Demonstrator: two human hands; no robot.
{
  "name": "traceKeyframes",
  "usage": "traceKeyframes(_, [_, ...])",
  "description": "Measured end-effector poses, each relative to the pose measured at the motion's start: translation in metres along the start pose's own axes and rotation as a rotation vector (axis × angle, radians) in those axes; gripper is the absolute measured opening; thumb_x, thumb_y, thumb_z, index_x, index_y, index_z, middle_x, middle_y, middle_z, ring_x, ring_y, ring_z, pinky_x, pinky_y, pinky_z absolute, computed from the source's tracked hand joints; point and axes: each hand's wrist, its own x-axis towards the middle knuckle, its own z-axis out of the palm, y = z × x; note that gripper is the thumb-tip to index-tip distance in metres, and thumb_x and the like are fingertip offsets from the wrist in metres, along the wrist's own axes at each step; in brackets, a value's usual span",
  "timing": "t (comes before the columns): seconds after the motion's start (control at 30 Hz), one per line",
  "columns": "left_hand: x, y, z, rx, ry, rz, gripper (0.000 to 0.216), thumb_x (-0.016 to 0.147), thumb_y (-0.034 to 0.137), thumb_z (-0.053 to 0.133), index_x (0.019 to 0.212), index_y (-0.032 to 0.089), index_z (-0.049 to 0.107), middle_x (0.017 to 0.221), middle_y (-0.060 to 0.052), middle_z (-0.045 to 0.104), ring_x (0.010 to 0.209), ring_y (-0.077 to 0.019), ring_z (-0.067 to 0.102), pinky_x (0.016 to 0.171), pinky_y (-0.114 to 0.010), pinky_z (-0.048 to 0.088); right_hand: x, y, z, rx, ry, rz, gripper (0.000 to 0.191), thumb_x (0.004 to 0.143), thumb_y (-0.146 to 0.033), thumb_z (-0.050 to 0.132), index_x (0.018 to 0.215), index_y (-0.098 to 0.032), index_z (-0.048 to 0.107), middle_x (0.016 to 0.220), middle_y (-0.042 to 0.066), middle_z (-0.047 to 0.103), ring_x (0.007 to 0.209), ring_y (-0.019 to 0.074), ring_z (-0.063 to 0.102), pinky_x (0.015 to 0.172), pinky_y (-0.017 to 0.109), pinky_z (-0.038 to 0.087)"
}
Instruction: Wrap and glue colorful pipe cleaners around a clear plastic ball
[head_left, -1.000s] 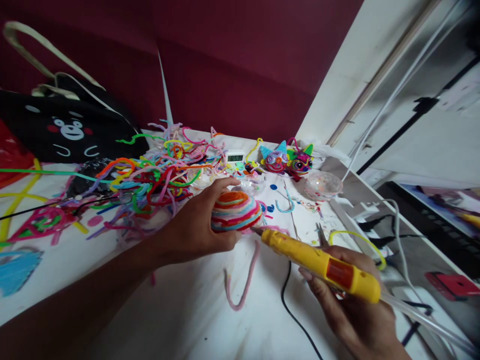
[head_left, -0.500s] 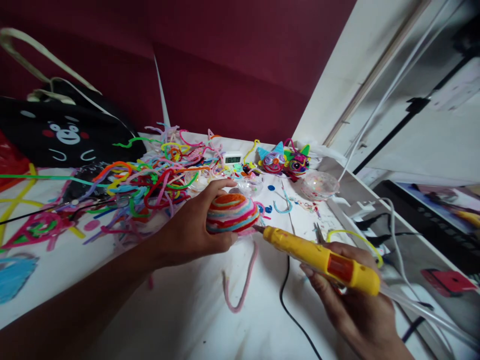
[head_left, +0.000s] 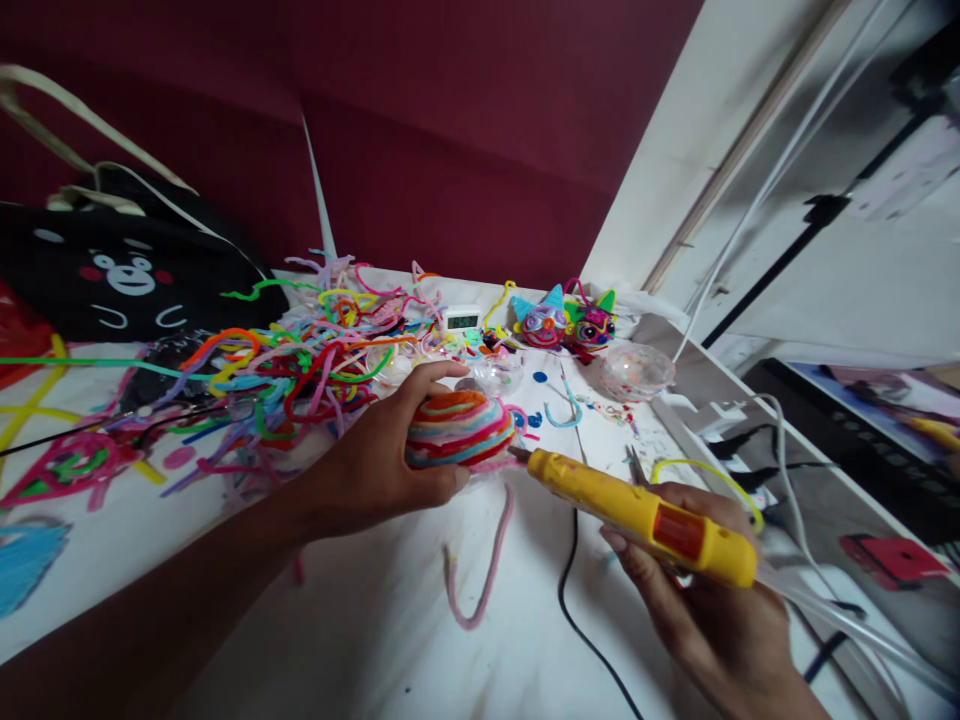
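My left hand is wrapped around a ball covered in striped pipe cleaner, with orange, pink, white and blue rings. A pink pipe cleaner trails from the ball's lower right side and curls on the white table. My right hand grips a yellow hot glue gun, a clear glue stick coming out of its rear. The gun's metal nozzle points at the ball's right edge, very close to it; whether they touch I cannot tell. Scissors lie partly hidden behind the gun.
Loose coloured pipe cleaners pile up at the left. Behind the ball are a small digital clock, two decorated animal heads and a clear bowl. A black cable crosses the table; a black bag stands far left.
Both hands hold the same things in nearly the same pose. The ball looks slightly turned, and the whole view has shifted a little.
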Motion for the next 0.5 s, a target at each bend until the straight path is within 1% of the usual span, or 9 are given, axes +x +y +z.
traceKeyframes(0.17, [0.000, -0.004, 0.000, 0.032, 0.003, 0.006, 0.074, 0.068, 0.035, 0.071, 0.136, 0.026, 0.043, 0.126, -0.007, 0.060, 0.112, -0.0290, 0.064, 0.090, -0.035, 0.054, -0.005, 0.000, -0.001, 0.066, -0.004, -0.028, 0.023, 0.090, -0.019, 0.060, 0.113, -0.022, 0.058, 0.090, 0.004, 0.066, 0.072, 0.0195, 0.068, 0.056, 0.030, 0.054])
traceKeyframes(0.3, [0.001, -0.004, 0.001, 0.039, 0.002, 0.016, 0.074, 0.068, 0.035, 0.070, 0.136, 0.026, 0.043, 0.130, -0.008, 0.058, 0.115, -0.0306, 0.062, 0.090, -0.035, 0.054, -0.006, -0.002, 0.000, 0.082, 0.022, -0.019, 0.025, 0.088, -0.020, 0.062, 0.113, -0.024, 0.059, 0.089, 0.003, 0.069, 0.069, 0.0208, 0.069, 0.054, 0.032, 0.055])
traceKeyframes(0.4, [0.001, -0.003, 0.002, 0.045, 0.000, 0.023, 0.072, 0.069, 0.033, 0.070, 0.135, 0.025, 0.042, 0.128, -0.008, 0.060, 0.114, -0.0302, 0.063, 0.088, -0.034, 0.055, -0.003, -0.006, 0.001, 0.140, 0.030, -0.019, 0.025, 0.089, -0.020, 0.061, 0.113, -0.024, 0.058, 0.090, 0.003, 0.070, 0.072, 0.0211, 0.070, 0.057, 0.032, 0.058])
traceKeyframes(0.5, [0.001, -0.002, 0.002, 0.043, -0.020, 0.032, 0.069, 0.070, 0.031, 0.069, 0.133, 0.024, 0.042, 0.124, -0.007, 0.064, 0.111, -0.0288, 0.065, 0.086, -0.032, 0.056, -0.001, -0.011, 0.002, 0.119, 0.019, -0.021, 0.023, 0.090, -0.022, 0.060, 0.113, -0.022, 0.058, 0.091, 0.004, 0.070, 0.074, 0.0212, 0.071, 0.059, 0.032, 0.059])
